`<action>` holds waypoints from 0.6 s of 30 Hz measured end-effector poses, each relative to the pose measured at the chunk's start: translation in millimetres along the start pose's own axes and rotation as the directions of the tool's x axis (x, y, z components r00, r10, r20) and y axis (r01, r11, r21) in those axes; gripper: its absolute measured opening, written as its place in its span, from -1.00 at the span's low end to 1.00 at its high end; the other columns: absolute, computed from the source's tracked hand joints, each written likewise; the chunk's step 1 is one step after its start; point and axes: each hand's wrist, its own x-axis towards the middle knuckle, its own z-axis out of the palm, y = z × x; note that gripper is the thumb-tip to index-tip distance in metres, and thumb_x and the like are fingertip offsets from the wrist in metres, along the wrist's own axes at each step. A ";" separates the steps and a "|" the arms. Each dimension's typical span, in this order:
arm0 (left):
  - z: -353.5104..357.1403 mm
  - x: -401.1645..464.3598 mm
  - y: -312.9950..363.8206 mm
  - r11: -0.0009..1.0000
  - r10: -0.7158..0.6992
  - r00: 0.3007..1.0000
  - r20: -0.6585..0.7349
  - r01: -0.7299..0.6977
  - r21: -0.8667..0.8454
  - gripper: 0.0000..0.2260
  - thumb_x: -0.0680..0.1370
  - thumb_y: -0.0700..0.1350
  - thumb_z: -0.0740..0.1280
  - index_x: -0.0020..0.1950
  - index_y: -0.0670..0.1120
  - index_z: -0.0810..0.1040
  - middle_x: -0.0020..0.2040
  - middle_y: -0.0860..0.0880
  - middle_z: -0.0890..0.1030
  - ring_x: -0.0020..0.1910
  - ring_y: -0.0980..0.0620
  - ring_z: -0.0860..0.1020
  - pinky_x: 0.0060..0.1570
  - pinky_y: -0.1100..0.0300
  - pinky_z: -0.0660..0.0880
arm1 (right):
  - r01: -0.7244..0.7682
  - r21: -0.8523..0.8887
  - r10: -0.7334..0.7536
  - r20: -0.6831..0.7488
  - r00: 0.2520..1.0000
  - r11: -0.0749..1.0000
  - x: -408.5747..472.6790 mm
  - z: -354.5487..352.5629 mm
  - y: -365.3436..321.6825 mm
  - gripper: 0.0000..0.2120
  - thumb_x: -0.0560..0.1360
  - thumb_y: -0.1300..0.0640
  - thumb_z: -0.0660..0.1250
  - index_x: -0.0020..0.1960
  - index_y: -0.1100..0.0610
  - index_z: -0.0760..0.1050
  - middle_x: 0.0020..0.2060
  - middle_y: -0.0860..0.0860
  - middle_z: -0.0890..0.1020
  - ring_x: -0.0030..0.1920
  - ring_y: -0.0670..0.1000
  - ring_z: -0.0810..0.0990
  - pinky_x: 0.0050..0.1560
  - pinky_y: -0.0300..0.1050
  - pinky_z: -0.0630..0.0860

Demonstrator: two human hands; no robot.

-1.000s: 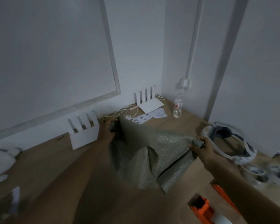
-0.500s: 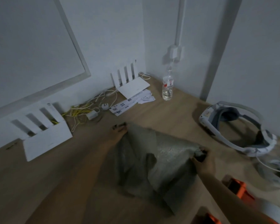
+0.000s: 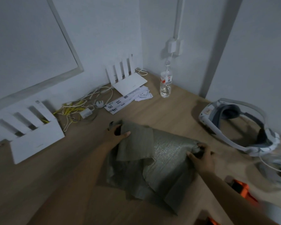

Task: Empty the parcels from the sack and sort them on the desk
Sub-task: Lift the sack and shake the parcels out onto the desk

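A grey-green woven sack (image 3: 154,161) lies crumpled on the wooden desk (image 3: 44,184) in front of me. My left hand (image 3: 116,133) grips its far left corner, where the cloth is folded over. My right hand (image 3: 201,155) pinches the far right corner. Both corners are held low, close to the desk top. No parcels show; whatever the sack holds is hidden by the cloth.
Two white routers (image 3: 128,78) (image 3: 34,129) stand along the wall with tangled yellow and white cables (image 3: 76,109) between them. Printed papers (image 3: 128,101), a water bottle (image 3: 166,83), a white headset (image 3: 237,125) at right, and an orange object (image 3: 242,190) at lower right.
Both hands have drawn the sack toward me and lowered it from a raised position to the desk. The view has tilted down.
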 end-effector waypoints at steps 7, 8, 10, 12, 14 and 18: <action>-23.6 -26.4 6.3 0.997 0.066 0.985 -0.157 -0.070 -0.021 -0.24 0.29 0.40 0.36 0.34 -0.04 0.47 0.36 -0.13 0.45 0.37 -0.16 0.38 0.35 -0.04 0.33 | 0.060 -0.125 -0.058 0.014 0.998 0.990 -9.7 -7.0 -27.9 -0.19 0.31 -0.39 0.37 0.45 -0.21 0.13 0.50 0.11 0.11 0.48 0.28 0.09 0.40 0.33 0.17; -31.7 -35.6 9.6 0.997 0.075 0.979 -0.191 -0.076 -0.002 -0.27 0.35 0.36 0.32 0.33 -0.11 0.47 0.35 -0.14 0.47 0.35 -0.15 0.40 0.35 0.04 0.32 | 0.089 -0.168 -0.090 0.002 0.996 0.982 -16.9 -8.6 -39.8 -0.19 0.34 -0.37 0.36 0.47 -0.17 0.14 0.50 0.14 0.11 0.48 0.29 0.07 0.43 0.32 0.11; -51.2 -62.1 20.2 0.996 0.073 0.966 -0.247 -0.084 -0.032 -0.45 0.50 0.17 0.29 0.35 -0.17 0.45 0.39 -0.15 0.42 0.37 -0.14 0.38 0.31 0.12 0.28 | 0.147 -0.194 -0.150 -0.001 0.989 0.970 -29.6 -9.0 -59.7 -0.21 0.39 -0.33 0.33 0.50 -0.09 0.14 0.50 0.17 0.14 0.49 0.28 0.08 0.46 0.28 0.04; -77.6 -88.4 22.8 0.987 0.031 0.960 -0.277 -0.073 -0.143 -0.56 0.55 -0.02 0.32 0.39 -0.14 0.41 0.39 -0.10 0.43 0.37 -0.10 0.39 0.27 0.18 0.30 | 0.206 -0.183 -0.203 0.032 0.979 0.961 -48.1 -8.2 -85.1 -0.24 0.42 -0.33 0.29 0.50 -0.08 0.13 0.50 0.13 0.16 0.49 0.22 0.12 0.45 0.25 0.10; -106.8 -117.7 18.9 0.981 0.053 0.961 -0.271 -0.101 -0.166 -0.61 0.55 -0.08 0.34 0.36 -0.12 0.45 0.33 -0.09 0.50 0.34 -0.09 0.44 0.30 0.15 0.35 | 0.222 -0.151 -0.219 0.035 0.975 0.963 -68.9 -6.1 -108.9 -0.26 0.43 -0.30 0.29 0.50 -0.06 0.15 0.50 0.11 0.19 0.48 0.18 0.16 0.42 0.20 0.18; -174.2 -203.2 8.7 0.959 0.069 0.932 -0.356 -0.160 -0.233 -0.75 0.50 0.05 0.39 0.15 0.06 0.54 0.13 0.00 0.60 0.15 0.00 0.54 0.23 0.02 0.45 | 0.310 0.008 -0.309 0.102 0.946 0.951 -130.7 3.6 -162.6 -0.30 0.46 -0.19 0.33 0.51 0.01 0.18 0.49 0.10 0.23 0.46 0.17 0.24 0.39 0.14 0.24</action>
